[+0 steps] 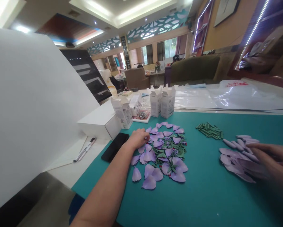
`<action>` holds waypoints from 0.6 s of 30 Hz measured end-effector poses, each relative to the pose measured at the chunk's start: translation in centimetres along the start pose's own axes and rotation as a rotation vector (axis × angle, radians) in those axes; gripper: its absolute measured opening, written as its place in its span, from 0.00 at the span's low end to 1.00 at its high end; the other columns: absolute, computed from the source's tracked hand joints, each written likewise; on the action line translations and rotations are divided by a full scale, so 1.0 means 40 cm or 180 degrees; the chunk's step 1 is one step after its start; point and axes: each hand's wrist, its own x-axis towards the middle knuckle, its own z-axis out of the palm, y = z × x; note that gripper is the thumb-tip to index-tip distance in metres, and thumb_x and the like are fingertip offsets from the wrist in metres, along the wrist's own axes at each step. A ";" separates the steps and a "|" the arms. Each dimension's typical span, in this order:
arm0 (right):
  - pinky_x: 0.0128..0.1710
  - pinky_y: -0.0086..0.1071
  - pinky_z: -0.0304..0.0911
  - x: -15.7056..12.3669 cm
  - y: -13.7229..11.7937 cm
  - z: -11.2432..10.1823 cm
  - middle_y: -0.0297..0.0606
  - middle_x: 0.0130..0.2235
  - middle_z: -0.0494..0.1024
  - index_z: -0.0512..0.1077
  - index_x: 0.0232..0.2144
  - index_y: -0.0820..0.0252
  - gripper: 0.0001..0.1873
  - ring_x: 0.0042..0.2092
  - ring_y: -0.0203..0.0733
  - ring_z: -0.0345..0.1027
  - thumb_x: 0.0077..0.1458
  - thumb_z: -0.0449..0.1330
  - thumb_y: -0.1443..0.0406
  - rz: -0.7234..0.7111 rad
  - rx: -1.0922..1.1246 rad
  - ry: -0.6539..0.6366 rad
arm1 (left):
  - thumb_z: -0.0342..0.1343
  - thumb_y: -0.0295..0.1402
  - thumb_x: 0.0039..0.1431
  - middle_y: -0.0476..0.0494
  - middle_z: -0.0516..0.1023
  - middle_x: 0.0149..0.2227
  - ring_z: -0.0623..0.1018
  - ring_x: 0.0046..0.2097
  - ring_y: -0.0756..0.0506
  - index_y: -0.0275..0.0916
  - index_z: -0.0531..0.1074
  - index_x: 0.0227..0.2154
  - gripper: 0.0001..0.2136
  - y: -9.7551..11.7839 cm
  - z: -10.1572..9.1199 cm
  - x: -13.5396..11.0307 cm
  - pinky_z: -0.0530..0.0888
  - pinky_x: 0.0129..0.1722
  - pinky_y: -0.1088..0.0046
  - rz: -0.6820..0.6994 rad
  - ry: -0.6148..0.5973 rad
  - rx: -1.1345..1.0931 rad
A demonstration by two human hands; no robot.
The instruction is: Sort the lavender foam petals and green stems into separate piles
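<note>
A heap of loose purple paper petals (161, 154) mixed with green leaf pieces lies in the middle of a teal mat (203, 195). My left hand (139, 138) rests on the heap's left edge, fingers curled and pinched on the petals there. My right hand (275, 160) is at the right edge of the view, blurred, fingers closed over a second pile of rolled purple petals (236, 154). What it grips is smeared. A bundle of short green stems (210, 130) lies behind, between the two piles.
A black phone (115, 146) lies at the mat's left edge beside a white box (99, 123) and two pens (86, 149). Small white cartons (160, 101) stand at the back. A large white board (32, 104) rises on the left. Plastic sheeting (238, 96) covers the table behind.
</note>
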 end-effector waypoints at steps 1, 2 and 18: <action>0.34 0.43 0.68 -0.001 -0.012 -0.006 0.42 0.41 0.81 0.77 0.30 0.47 0.17 0.40 0.52 0.74 0.46 0.53 0.49 0.0129 0.0095 -0.0044 | 0.55 0.27 0.54 0.43 0.73 0.41 0.71 0.48 0.40 0.43 0.77 0.32 0.07 0.000 -0.001 0.001 0.67 0.48 0.65 0.0002 -0.0005 -0.0054; 0.36 0.45 0.68 -0.002 -0.028 -0.013 0.44 0.41 0.81 0.77 0.30 0.47 0.17 0.41 0.54 0.74 0.43 0.54 0.49 0.0293 0.0202 -0.0116 | 0.56 0.27 0.54 0.43 0.73 0.41 0.71 0.48 0.40 0.42 0.77 0.32 0.07 0.000 -0.003 0.001 0.67 0.48 0.66 0.0003 -0.0013 -0.0120; 0.32 0.44 0.64 -0.018 -0.114 -0.034 0.43 0.41 0.81 0.77 0.28 0.48 0.20 0.39 0.57 0.72 0.38 0.53 0.48 0.0303 0.0287 -0.0255 | 0.53 0.31 0.53 0.50 0.72 0.28 0.74 0.31 0.49 0.37 0.69 0.36 0.08 -0.020 -0.030 -0.006 0.69 0.30 0.76 -0.0239 -0.0206 -0.2073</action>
